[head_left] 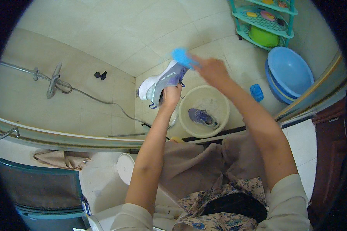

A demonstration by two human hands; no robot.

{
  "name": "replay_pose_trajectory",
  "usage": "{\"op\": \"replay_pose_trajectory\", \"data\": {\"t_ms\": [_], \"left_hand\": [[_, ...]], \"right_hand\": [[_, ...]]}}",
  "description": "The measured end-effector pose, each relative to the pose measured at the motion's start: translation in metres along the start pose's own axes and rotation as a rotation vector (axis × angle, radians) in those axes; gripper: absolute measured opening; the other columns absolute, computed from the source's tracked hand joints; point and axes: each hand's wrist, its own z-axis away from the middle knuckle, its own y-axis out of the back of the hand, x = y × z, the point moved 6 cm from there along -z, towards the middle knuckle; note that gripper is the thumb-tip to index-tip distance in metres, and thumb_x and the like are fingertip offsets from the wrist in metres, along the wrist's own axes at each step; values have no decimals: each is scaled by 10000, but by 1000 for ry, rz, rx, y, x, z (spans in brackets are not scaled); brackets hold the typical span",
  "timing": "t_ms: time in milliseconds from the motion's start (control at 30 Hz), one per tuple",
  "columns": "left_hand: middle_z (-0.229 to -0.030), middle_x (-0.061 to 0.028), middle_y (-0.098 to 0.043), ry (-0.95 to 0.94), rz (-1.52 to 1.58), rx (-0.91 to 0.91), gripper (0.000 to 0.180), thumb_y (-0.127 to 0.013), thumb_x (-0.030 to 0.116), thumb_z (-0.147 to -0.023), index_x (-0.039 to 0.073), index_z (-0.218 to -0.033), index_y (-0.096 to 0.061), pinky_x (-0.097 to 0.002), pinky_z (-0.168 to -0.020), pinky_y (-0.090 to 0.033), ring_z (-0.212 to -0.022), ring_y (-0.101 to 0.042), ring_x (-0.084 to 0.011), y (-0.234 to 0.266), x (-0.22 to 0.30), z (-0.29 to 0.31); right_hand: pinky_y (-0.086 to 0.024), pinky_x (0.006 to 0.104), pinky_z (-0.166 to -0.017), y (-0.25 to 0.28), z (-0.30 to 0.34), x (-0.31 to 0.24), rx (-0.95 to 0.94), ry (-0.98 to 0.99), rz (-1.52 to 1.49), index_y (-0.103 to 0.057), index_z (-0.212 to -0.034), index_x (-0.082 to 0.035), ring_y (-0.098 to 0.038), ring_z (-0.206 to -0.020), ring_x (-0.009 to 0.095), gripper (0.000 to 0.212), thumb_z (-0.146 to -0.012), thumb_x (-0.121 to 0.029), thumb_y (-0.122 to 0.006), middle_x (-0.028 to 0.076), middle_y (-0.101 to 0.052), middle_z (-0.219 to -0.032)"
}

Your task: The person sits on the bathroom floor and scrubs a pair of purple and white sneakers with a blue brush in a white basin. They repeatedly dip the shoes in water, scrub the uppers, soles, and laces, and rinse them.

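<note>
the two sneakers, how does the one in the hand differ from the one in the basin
The held sneaker is up in the air, gripped by the left hand and tilted on its side; the sneaker in the basin lies flat at the bottom of the cream basin. The right hand holds a blue brush at the held sneaker, while nothing touches the other. Both look grey-purple, a matching pair.
</note>
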Motion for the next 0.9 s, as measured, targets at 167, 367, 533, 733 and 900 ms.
{"op": "replay_pose_trajectory", "data": {"t_ms": [167, 367, 533, 733, 900], "left_hand": [[-837, -209, -600, 192, 270, 90, 277, -445, -34, -693, -38, -935, -579, -384, -717, -440, -771, -580, -334, 12, 2, -3], [-900, -182, -614, 406, 382, 53, 226, -468, 4, -782, -58, -975, -569, -340, -754, -427, -833, -579, -239, 5, -13, -5], [-899, -136, -628, 353, 427, 132, 200, -512, 58, -822, -61, -971, -572, -319, -749, -423, -840, -575, -190, 6, -2, -6], [-847, -141, -612, 389, 458, 91, 185, -504, 37, -817, -48, -968, -569, -314, -701, -423, -752, -551, -195, 6, -10, -4], [-823, -112, -607, 388, 467, 61, 178, -507, 36, -820, -62, -959, -561, -304, -688, -422, -738, -536, -179, 6, 1, -6]], "right_hand": [[-463, 402, -501, -8, 0, 8, 96, 6, 0, -438, -1253, -328, -582, -523, 284, 448, -820, -334, -549, 119, -554, -558], [-457, 394, -490, -16, 3, -11, 46, 56, 65, -434, -1262, -322, -572, -512, 288, 422, -848, -362, -499, 126, -556, -568], [-461, 405, -482, -16, -2, 6, 15, 19, 138, -408, -1273, -329, -582, -511, 284, 444, -841, -325, -510, 113, -565, -574], [-473, 398, -462, -3, -8, 17, 7, -71, 88, -420, -1264, -269, -600, -513, 252, 468, -814, -295, -546, 79, -600, -601], [-474, 370, -456, 2, -7, 6, 131, 38, 141, -455, -1239, -264, -599, -510, 248, 445, -808, -313, -554, 81, -594, -581]]}}
